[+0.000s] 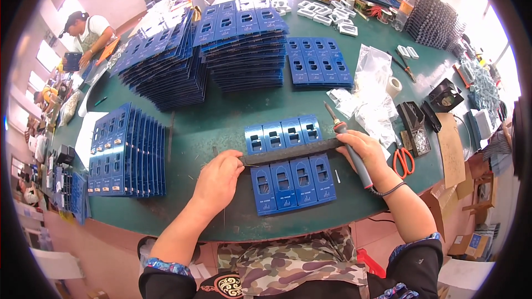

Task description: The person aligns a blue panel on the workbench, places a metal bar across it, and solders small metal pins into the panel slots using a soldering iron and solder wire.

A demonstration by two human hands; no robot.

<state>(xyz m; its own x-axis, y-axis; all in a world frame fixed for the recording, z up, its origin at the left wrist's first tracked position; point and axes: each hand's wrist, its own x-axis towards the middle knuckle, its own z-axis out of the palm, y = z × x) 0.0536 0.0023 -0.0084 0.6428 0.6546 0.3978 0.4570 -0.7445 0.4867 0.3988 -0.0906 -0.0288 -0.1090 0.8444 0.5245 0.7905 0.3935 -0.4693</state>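
A blue circuit board panel (295,184) with rows of rectangular cut-outs lies flat on the table in front of me. Across its middle runs a long, narrow black bar (291,152). My left hand (219,180) grips the bar's left end, just beside the panel. At the other end, my right hand (366,155) pinches the bar while also holding a soldering iron (354,158). The iron's tip points up and away from me, and its cord trails by my wrist. How the bar touches the panel is hidden from above.
Tall stacks of blue panels (244,58) stand beyond my hands, with upright panels (124,152) at left. On the right lie orange-handled scissors (403,160), a black box (414,130), a small fan (445,97) and a plastic bag (368,88). A co-worker (91,36) sits far left.
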